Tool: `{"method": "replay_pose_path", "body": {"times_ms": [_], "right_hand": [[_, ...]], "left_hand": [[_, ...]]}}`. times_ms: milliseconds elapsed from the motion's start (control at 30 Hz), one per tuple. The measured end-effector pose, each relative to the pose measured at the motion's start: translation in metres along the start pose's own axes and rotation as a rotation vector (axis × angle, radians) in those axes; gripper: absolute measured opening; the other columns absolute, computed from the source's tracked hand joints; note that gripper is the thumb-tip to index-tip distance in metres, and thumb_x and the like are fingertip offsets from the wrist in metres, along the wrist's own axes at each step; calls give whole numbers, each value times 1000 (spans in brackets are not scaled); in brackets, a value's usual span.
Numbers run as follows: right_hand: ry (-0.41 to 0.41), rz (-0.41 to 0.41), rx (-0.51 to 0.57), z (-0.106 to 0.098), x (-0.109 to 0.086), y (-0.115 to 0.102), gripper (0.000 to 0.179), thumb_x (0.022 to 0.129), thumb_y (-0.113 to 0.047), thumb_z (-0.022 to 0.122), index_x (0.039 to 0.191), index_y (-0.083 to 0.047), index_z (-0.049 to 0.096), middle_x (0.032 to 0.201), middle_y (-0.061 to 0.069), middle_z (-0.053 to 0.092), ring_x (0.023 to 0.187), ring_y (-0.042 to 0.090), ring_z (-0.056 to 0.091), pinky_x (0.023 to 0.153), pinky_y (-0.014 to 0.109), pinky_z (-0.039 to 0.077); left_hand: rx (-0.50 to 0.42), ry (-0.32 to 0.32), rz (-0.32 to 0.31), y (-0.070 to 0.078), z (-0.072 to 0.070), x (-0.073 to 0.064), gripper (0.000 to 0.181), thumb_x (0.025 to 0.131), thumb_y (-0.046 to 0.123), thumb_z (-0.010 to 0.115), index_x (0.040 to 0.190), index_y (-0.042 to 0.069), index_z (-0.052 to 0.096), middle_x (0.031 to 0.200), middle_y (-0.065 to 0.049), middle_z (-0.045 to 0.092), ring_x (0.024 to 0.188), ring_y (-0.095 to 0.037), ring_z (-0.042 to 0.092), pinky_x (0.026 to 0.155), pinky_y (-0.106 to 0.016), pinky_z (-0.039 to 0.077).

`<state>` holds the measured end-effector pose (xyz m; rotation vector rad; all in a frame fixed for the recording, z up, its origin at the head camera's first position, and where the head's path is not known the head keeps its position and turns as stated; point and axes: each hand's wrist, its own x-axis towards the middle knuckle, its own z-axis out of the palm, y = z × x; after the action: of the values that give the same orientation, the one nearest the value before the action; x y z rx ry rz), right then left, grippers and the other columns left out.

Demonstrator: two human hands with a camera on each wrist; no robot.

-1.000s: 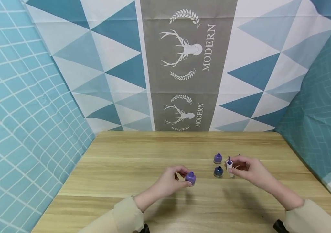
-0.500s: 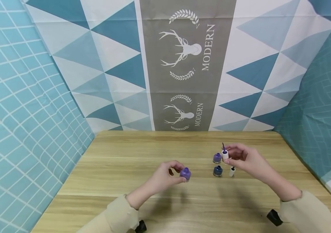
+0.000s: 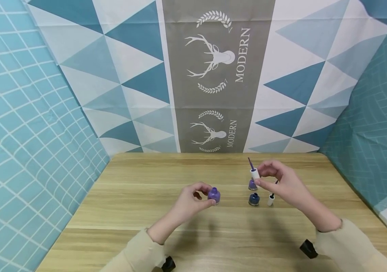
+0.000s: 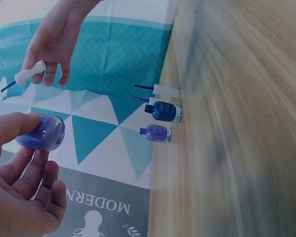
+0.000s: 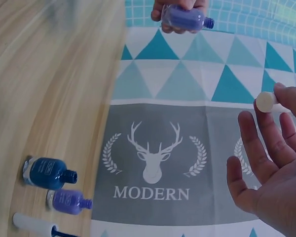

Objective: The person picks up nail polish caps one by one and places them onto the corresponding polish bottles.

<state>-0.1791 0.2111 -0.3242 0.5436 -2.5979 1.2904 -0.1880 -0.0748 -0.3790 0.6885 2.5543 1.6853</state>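
My left hand (image 3: 191,202) holds an uncapped purple nail polish bottle (image 3: 214,195) between thumb and fingers, raised above the table with its neck up. My right hand (image 3: 276,175) pinches a white nail polish cap (image 3: 254,173) whose purple-coated brush points upward. Behind that cap, partly covered, an open lighter purple bottle (image 3: 253,185) stands on the table. Nearer stands an open dark blue bottle (image 3: 254,199). Beside it a white brush cap (image 3: 271,200) stands with its brush up. In the left wrist view a second brush (image 4: 141,98) shows behind the dark blue bottle (image 4: 164,111).
The wooden table (image 3: 139,211) meets a patterned cloth backdrop (image 3: 214,75) at its far edge. Blue tiled cloth (image 3: 16,132) hangs at the left and teal cloth (image 3: 377,124) at the right. Black wrist devices (image 3: 308,249) show by the sleeves.
My right hand has lifted the white cap up and leftward from beside the standing cap, uncovering it. My left hand has moved slightly left and up with the purple bottle.
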Motion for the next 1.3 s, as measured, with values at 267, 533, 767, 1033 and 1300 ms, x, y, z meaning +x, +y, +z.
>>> {"method": "replay_pose_path", "body": {"times_ms": [267,533,767,1033,1300], "right_hand": [[-5,-60,46,4,4,-2,30,85,-17,71,110,-9,58,97,4,66,88,6,63,74,22,50],[-9,-136,84,10,7,0,25,85,-11,70,108,-10,60,94,2,66,86,6,63,72,22,51],[-5,-154,38,14,8,1,21,84,-13,71,104,-13,65,95,-3,66,87,7,62,83,20,48],[-11,-174,-14,20,10,-1,18,85,-15,71,102,-16,67,99,-5,67,88,6,61,89,27,47],[-52,-193,-26,25,12,-2,15,86,-17,70,100,-19,68,97,-7,67,84,9,58,82,28,49]], "left_hand": [[-32,47,9,-11,5,4,27,75,16,79,98,7,67,90,-4,67,89,-27,60,71,-24,46],[-63,52,-17,-17,10,8,27,76,13,78,99,5,67,90,-7,68,85,-19,60,69,-25,47],[-77,33,-26,-14,11,9,25,76,4,76,99,0,66,91,-12,68,85,-25,61,68,-26,47],[-76,44,13,-19,14,9,25,75,11,78,97,5,67,89,-7,69,85,-24,62,68,-23,47],[-87,40,20,-18,16,7,26,75,13,79,97,6,68,89,-6,69,84,-18,61,69,-23,48]]}}
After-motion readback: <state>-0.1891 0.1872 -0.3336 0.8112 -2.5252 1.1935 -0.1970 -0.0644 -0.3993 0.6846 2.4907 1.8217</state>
